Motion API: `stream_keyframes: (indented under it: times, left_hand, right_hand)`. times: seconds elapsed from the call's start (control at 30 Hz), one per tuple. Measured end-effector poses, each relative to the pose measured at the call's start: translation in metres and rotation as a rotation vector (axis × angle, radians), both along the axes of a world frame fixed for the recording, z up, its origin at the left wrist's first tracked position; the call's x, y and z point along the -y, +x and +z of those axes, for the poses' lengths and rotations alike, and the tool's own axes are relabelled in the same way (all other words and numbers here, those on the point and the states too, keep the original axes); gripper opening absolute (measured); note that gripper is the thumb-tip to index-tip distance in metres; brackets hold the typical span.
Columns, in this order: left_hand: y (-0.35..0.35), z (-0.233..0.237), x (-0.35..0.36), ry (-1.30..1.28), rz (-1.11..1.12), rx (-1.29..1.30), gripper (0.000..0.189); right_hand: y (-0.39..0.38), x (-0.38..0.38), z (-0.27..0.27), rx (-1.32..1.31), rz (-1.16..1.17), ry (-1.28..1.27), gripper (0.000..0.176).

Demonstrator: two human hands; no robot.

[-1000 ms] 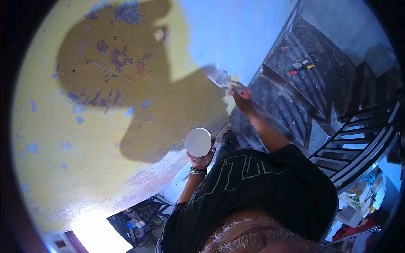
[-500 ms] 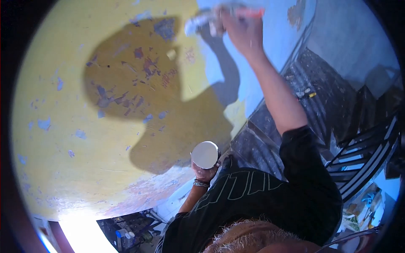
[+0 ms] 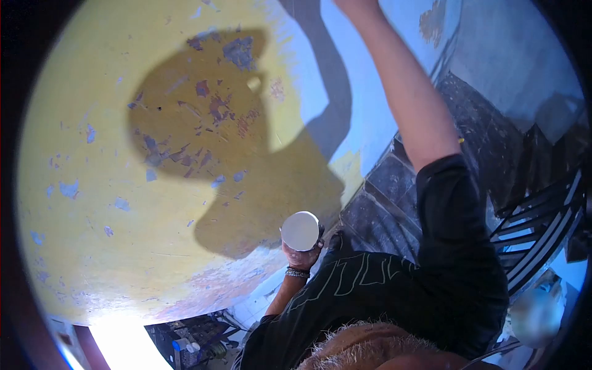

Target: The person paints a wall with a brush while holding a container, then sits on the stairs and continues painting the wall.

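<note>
My left hand [image 3: 298,258] is wrapped round a cup of white paint [image 3: 300,231], held upright in front of my body near the foot of the wall. A beaded bracelet circles that wrist. Of my right hand [image 3: 357,5], only the wrist end shows at the top edge; its fingers, and anything in them, are cut off by the frame. The right arm stretches up along the wall [image 3: 80,160], which is yellow with flaked patches on the left. Pale blue-white paint [image 3: 370,123] covers the part by my right arm, with a streaky brushed border.
Dark tiled stairs [image 3: 394,191] run along the wall's lower edge to the right. A dark railing [image 3: 546,222] stands at the right. A bright light [image 3: 123,345] glares at lower left, beside several dark items [image 3: 191,339]. My shadow falls across the wall.
My right hand has moved up out of the frame, taking the paintbrush with it. Fresh pale streaks show at the upper border. My left hand and cup have barely shifted.
</note>
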State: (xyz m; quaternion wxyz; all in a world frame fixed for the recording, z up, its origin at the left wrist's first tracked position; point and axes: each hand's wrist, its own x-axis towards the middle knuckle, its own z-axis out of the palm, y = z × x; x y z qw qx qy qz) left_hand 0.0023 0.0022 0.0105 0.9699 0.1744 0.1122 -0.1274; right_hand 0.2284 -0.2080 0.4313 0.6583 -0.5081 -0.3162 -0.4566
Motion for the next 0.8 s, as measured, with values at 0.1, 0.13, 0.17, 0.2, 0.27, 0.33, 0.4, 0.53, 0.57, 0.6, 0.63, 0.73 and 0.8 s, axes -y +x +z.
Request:
stream_keyframes:
  times: [0.1,0.13,0.17,0.2,0.27,0.33,0.4,0.53,0.57,0.6,0.63,0.73,0.8]
  left_hand:
    - [-0.004,-0.001,0.0,-0.02,-0.007,-0.004,0.061]
    - [-0.005,0.001,0.001,-0.018,-0.008,-0.011,0.061]
    - [-0.005,0.004,0.001,-0.038,-0.021,-0.009,0.061]
    - [-0.004,0.005,0.002,-0.058,-0.033,-0.011,0.061]
    - [-0.004,-0.001,-0.003,0.01,-0.032,-0.023,0.06]
    - [-0.009,-0.004,-0.004,0.047,-0.029,-0.024,0.058]
    - [-0.013,0.007,0.0,0.025,-0.018,-0.049,0.058]
    - [-0.018,0.003,0.0,0.032,0.002,-0.099,0.058]
    - [-0.019,0.003,0.0,0.017,-0.004,-0.118,0.058]
    - [-0.02,0.005,0.001,0.019,-0.011,-0.126,0.058]
    - [-0.021,0.009,0.003,0.028,-0.002,-0.129,0.059]
    - [-0.022,0.014,0.004,0.027,0.025,-0.112,0.059]
    - [-0.023,0.01,0.002,0.009,0.05,-0.092,0.059]
  right_hand:
    - [0.007,0.005,-0.117,-0.037,-0.149,0.019,0.008]
    - [0.008,0.01,-0.158,-0.124,-0.051,0.057,0.011]
    - [0.008,0.013,-0.197,-0.215,0.046,0.095,0.013]
    - [-0.001,0.016,-0.233,-0.325,0.041,0.117,0.015]
    - [-0.024,0.023,-0.305,-0.528,0.062,0.129,0.015]
    - [-0.045,0.036,-0.396,-0.691,0.046,0.086,0.015]
    - [-0.058,0.049,-0.483,-0.77,-0.001,0.049,0.017]
    - [-0.05,0.048,-0.58,-1.073,0.045,0.221,0.018]
    - [-0.039,0.044,-0.588,-0.996,-0.008,0.217,0.018]
    - [-0.029,0.04,-0.57,-0.931,-0.001,0.164,0.017]
    - [-0.022,0.035,-0.534,-0.867,0.006,0.111,0.016]
    - [-0.023,0.036,-0.434,-0.969,0.085,0.093,0.015]
    - [-0.028,0.043,-0.402,-0.765,0.235,0.193,0.015]
